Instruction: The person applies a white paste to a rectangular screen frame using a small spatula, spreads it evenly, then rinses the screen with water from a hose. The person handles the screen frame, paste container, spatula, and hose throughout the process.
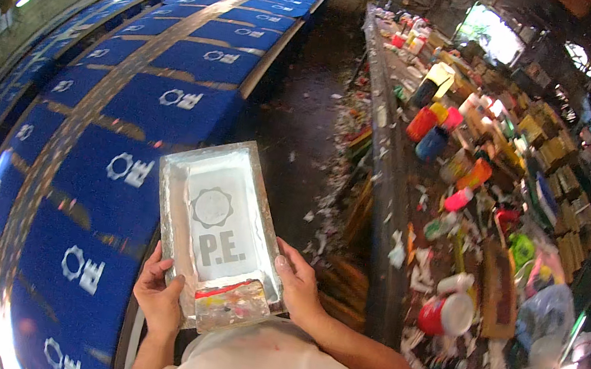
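A silk-screen frame is held up before my body, tilted, with a sun-like ring and lettering on its pale mesh. My left hand grips its near left edge, thumb over the rim. At the near right edge my right hand is closed around the frame's side. Across the frame's near end lies a paint-smeared squeegee with a red strip along its top. To the left, blue fabric pieces printed with the white design run along a long table.
A second row of blue fabric lies farther left. On the right a cluttered workbench carries paint tubs, a red-and-white container, wooden blocks and plastic bags. Scraps litter the dark aisle floor between.
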{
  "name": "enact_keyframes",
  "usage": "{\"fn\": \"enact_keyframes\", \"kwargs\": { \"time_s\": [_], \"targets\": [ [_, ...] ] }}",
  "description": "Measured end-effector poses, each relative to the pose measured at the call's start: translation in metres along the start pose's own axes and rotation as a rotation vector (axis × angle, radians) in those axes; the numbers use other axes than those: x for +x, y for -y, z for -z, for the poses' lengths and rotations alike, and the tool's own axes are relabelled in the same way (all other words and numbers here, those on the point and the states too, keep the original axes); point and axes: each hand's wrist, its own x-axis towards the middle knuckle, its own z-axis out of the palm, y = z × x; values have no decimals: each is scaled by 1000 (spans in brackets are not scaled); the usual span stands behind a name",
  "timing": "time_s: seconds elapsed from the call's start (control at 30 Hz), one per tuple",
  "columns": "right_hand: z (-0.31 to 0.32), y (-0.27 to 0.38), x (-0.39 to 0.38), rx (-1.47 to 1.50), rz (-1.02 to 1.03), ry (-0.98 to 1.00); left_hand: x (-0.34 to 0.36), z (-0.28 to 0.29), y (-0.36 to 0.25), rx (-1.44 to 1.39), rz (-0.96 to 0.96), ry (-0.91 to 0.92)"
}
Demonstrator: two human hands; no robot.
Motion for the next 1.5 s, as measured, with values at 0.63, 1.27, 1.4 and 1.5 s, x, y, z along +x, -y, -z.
{"fn": "enact_keyframes", "kwargs": {
  "time_s": [0.63,1.27,1.4,1.5],
  "targets": [
    [235,50,598,-23,8,-393,506,-496,172,-32,33,413],
    [348,124,1219,111,-20,-311,1008,-862,322,-68,104,375],
    [404,160,1312,-34,39,-477,1102,-982,346,-119,144,524],
    [450,172,1380,38,73,-523,1164,-1071,370,-144,147,615]
  ]
}}
